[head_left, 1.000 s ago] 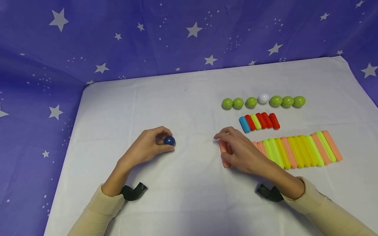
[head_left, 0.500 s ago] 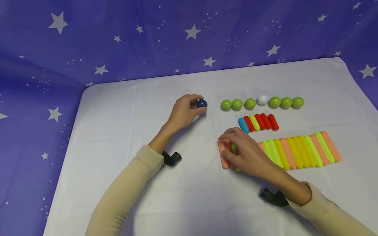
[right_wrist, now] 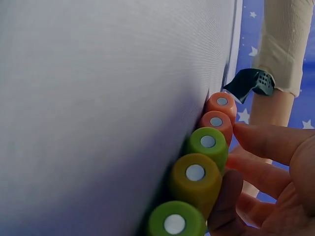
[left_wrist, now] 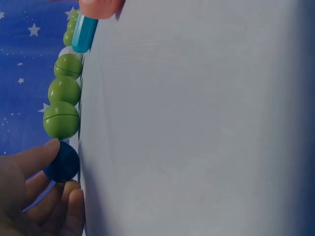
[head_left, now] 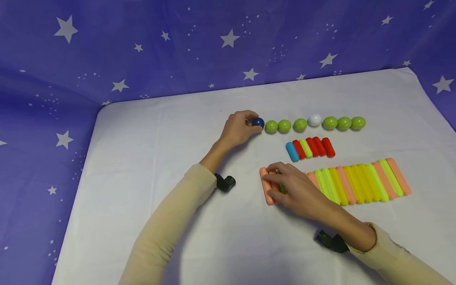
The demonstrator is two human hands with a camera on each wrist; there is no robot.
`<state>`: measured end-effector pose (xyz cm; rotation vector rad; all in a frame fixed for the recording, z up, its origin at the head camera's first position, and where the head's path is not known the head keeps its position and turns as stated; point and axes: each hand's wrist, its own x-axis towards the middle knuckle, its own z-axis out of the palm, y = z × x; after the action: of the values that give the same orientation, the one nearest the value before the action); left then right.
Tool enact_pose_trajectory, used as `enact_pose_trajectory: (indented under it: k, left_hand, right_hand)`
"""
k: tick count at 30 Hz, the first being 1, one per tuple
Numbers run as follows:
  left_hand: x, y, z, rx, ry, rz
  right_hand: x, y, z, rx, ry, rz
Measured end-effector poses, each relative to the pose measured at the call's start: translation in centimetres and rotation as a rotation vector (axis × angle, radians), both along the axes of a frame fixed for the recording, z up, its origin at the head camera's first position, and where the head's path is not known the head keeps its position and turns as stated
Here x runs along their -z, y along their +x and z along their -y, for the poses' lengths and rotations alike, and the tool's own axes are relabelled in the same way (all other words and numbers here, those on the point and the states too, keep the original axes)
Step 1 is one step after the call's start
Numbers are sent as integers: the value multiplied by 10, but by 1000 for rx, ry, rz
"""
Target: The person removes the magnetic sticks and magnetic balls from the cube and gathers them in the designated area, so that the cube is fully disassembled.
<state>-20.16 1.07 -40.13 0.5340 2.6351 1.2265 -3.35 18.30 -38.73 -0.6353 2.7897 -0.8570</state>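
Note:
My left hand [head_left: 238,128] pinches a dark blue ball [head_left: 258,122] between thumb and fingers, at the left end of a row of green balls [head_left: 284,126]. In the left wrist view, the blue ball [left_wrist: 64,163] sits right by the nearest green ball [left_wrist: 61,120]; whether they touch is unclear. My right hand [head_left: 297,192] rests on the left end of a row of magnetic sticks [head_left: 358,184]. Its fingers lie bent over the salmon sticks [head_left: 266,186] and partly hide those behind. From the right wrist, the thumb [right_wrist: 251,140] touches the second salmon stick [right_wrist: 216,123].
A white ball [head_left: 315,120] sits within the green row. Between both rows lie short sticks [head_left: 309,148] in blue, red and yellow-green. White cloth [head_left: 171,130] covers the table, and a purple star-patterned curtain [head_left: 199,47] hangs behind it.
My left hand has carried the blue ball away from me and to the right, up to the green row's end. The right hand stays over the sticks; the leftmost salmon stick has shifted slightly left.

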Motion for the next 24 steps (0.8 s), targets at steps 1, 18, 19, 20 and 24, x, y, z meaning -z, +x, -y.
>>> enact_pose_trajectory:
  k: [1, 18, 19, 20, 24]
  left_hand:
    - [-1, 0, -1, 3, -5, 0]
    - [-1, 2, 1, 2, 0, 18]
    - [-1, 2, 1, 3, -2, 18]
    - [-1, 2, 1, 5, -5, 16]
    - [-2, 2, 2, 7, -12, 23]
  right_hand:
    - [0, 0, 1, 4, 3, 3]
    - [0, 0, 1, -4, 14, -5]
    - [0, 0, 0, -7, 10, -9]
    - [0, 0, 0, -8, 9, -10]
    - [1, 0, -1, -10, 4, -6]
